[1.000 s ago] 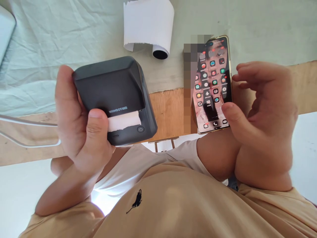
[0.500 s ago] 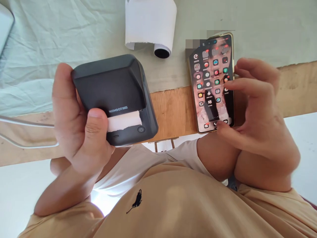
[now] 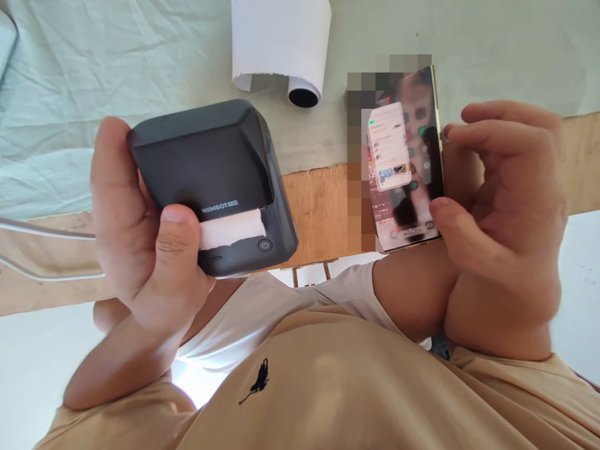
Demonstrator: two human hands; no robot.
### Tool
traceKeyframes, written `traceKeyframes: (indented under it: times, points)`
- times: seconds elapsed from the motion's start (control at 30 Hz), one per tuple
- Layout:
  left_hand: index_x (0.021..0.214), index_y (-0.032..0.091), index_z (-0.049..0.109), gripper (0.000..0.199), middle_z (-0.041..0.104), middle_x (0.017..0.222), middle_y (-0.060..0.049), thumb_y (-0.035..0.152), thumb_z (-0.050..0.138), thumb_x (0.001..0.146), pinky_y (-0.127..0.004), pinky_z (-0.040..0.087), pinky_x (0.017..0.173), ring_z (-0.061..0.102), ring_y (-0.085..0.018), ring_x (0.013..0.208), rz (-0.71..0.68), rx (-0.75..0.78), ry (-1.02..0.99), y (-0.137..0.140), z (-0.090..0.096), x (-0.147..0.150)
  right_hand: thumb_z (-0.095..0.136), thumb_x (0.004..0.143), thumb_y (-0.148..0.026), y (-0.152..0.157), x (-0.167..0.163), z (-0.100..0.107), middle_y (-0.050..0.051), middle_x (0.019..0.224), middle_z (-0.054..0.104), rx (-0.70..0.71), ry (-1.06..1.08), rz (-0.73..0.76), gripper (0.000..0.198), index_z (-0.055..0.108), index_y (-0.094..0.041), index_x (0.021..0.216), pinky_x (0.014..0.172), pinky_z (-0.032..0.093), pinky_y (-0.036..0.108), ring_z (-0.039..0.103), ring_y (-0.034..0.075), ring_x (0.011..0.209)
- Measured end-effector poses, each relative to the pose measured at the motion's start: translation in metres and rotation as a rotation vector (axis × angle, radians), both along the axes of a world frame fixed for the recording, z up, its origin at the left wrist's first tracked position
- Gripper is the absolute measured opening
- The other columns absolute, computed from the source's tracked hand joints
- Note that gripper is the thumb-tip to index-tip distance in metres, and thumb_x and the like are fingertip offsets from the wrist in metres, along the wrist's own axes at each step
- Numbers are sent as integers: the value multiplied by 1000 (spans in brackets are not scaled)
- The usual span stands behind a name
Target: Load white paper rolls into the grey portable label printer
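My left hand (image 3: 154,244) is wrapped round a dark grey label printer (image 3: 201,156) marked NIIMBOT, its thumb lying on the front near the slot. A white paper strip (image 3: 234,229) with a torn edge sticks out of that slot. To the right, my right hand (image 3: 506,181) grips a smartphone (image 3: 417,169) by its right edge, thumb at the lower corner of the lit screen and fingertips along the side. A small page window floats over blurred app icons on the screen. Blocky pixels cover the phone's left side.
A partly unrolled roll of white paper (image 3: 281,44) lies on the pale green cloth (image 3: 154,50) beyond the printer. The wooden table edge (image 3: 319,206) runs below the hands. White cables (image 3: 47,231) cross at left, and a pale object (image 3: 5,40) shows at the far left corner.
The screen has gone from the home page of icons to a shrunken page window over blurred icons. My right thumb and fingers have drawn back to the phone's right edge, and the phone has tilted.
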State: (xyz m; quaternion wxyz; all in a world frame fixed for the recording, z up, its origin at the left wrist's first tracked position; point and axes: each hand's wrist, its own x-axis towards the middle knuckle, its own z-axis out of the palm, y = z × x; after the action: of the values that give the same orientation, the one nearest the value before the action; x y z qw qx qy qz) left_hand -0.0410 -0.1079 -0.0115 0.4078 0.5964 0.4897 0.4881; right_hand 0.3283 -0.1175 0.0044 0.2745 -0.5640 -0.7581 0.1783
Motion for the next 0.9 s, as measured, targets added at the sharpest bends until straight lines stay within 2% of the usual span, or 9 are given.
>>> traceKeyframes:
  times: [0.07, 0.17, 0.27, 0.43, 0.57, 0.7, 0.77, 0.9]
  points:
    - [171, 44, 65, 52, 58, 174, 20, 46, 70, 119, -49, 2, 160, 42, -32, 184, 8, -9, -2, -1, 0, -2, 61, 107, -44, -1, -2, 2, 7, 168, 58, 38, -29, -20, 57, 64, -38, 164, 145, 55, 62, 61, 28, 161]
    - [172, 42, 64, 54, 58, 176, 18, 47, 70, 119, -51, 3, 160, 41, -33, 184, 14, -2, 3, -1, 0, -3, 61, 108, -40, -2, 0, 2, 6, 171, 56, 24, -60, -53, 55, 68, -36, 162, 150, 47, 62, 57, 27, 166]
    - [173, 41, 62, 55, 58, 175, 18, 45, 70, 119, -48, 3, 160, 38, -33, 185, 8, -6, 11, -2, 1, -3, 62, 105, -36, 0, 5, -1, 6, 172, 53, 11, -87, -33, 58, 67, -35, 163, 149, 50, 61, 56, 27, 168]
    - [174, 39, 61, 55, 53, 180, 18, 45, 68, 120, -52, 7, 157, 20, -35, 189, 40, -36, 29, -4, -1, -4, 59, 109, -38, -2, -1, 1, 4, 176, 49, -35, -86, -68, 56, 67, -42, 164, 151, 48, 61, 51, 30, 174]
    - [173, 38, 62, 58, 56, 179, 16, 50, 72, 117, -50, 6, 159, 28, -35, 189, 56, -34, 25, -4, -1, -2, 59, 106, -36, -4, -9, 8, 3, 171, 57, -31, -63, -161, 59, 67, -40, 164, 152, 42, 63, 53, 29, 170]
    - [174, 42, 61, 55, 56, 176, 19, 48, 68, 119, -50, 3, 159, 38, -33, 186, 18, -13, 48, -2, 0, -1, 66, 102, -43, 0, 1, 6, 9, 168, 58, -18, -100, -71, 64, 65, -34, 166, 144, 51, 67, 56, 33, 167]
    - [174, 41, 61, 55, 57, 176, 19, 48, 68, 120, -49, 3, 159, 36, -34, 186, 19, -15, 55, -3, 0, -1, 67, 101, -44, 2, 6, 3, 10, 167, 58, 4, -127, -33, 67, 63, -31, 167, 141, 53, 69, 58, 34, 165]
    - [173, 42, 63, 55, 54, 179, 19, 50, 70, 118, -51, 1, 159, 22, -38, 189, 57, -29, 57, -4, 0, -4, 67, 100, -39, 4, 7, 0, 12, 167, 58, 13, -152, -47, 67, 62, -29, 166, 143, 50, 70, 59, 33, 163]
